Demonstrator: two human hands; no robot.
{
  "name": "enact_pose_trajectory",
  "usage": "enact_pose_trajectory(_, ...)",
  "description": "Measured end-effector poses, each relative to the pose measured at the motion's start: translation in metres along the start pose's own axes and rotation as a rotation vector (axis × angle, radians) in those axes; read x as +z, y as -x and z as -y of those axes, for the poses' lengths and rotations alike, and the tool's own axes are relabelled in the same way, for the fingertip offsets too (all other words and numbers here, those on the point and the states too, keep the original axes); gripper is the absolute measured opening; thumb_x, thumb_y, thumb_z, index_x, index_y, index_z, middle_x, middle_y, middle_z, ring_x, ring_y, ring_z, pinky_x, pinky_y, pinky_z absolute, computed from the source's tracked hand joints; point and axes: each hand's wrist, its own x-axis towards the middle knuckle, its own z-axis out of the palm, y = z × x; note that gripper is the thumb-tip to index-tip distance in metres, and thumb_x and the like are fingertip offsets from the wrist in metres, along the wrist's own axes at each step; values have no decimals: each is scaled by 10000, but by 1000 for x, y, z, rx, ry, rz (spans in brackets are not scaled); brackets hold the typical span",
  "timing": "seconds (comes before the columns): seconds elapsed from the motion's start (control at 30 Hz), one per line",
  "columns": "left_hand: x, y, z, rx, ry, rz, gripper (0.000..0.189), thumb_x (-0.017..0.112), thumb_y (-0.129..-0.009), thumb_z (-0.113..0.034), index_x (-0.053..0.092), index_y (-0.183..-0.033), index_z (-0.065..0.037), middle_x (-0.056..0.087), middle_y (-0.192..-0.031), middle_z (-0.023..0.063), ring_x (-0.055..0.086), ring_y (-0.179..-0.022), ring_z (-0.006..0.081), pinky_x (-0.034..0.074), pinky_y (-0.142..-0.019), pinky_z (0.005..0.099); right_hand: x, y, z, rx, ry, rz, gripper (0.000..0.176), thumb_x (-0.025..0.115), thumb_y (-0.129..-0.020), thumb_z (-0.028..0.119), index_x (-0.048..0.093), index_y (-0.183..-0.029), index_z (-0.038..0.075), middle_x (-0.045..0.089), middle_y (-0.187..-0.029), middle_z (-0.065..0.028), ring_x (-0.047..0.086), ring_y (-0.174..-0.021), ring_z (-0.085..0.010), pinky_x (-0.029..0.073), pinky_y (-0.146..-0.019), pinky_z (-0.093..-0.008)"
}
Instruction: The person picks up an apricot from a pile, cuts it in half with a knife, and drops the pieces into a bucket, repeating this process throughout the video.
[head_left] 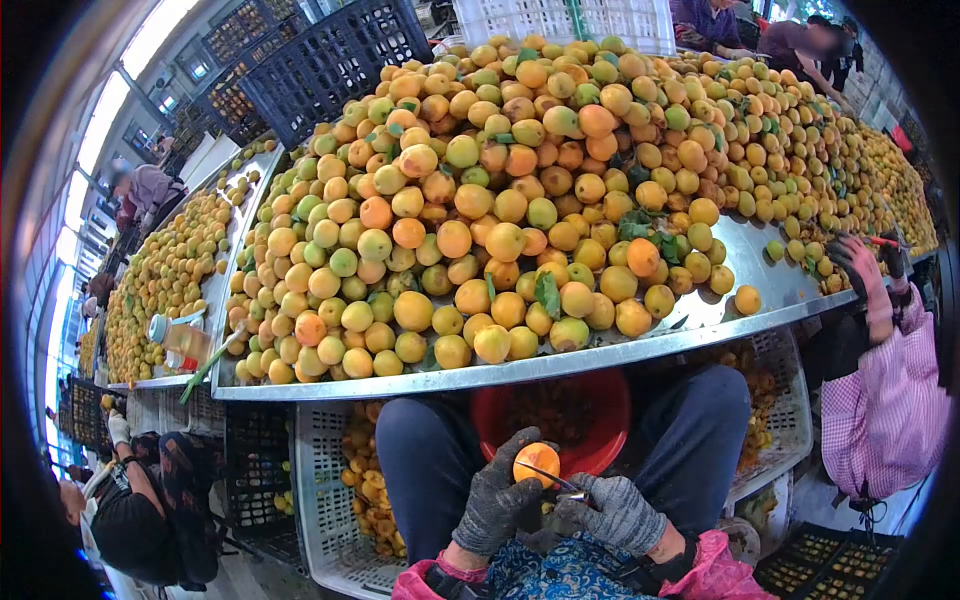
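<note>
My left hand, in a dark grey glove, holds an orange-yellow fruit between its fingers above my lap. My right hand, in a lighter grey glove, is closed on a small knife. The knife's blade lies across the front of the fruit. Just beyond my hands, between my knees, sits a red basin with dark, blurred scraps inside. A large heap of orange, yellow and green fruit covers the metal table in front of me.
White crates holding cut fruit stand beside both my legs. Black crates are behind the heap. A person in a pink checked sleeve works at the right; another person sits at the left. A bottle stands on the left table.
</note>
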Motion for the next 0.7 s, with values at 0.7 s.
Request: enact_pose_trajectory(0.7, -16, 14, 2, -136, 194, -47, 710, 728, -796, -382, 438, -1317, 3, 601, -1138, 141, 614, -996, 224, 517, -861, 342, 22, -30, -27, 192, -31, -233, 297, 539, -940, 340, 574, -1003, 53, 633, -739, -187, 635, -716, -370, 479, -580, -419)
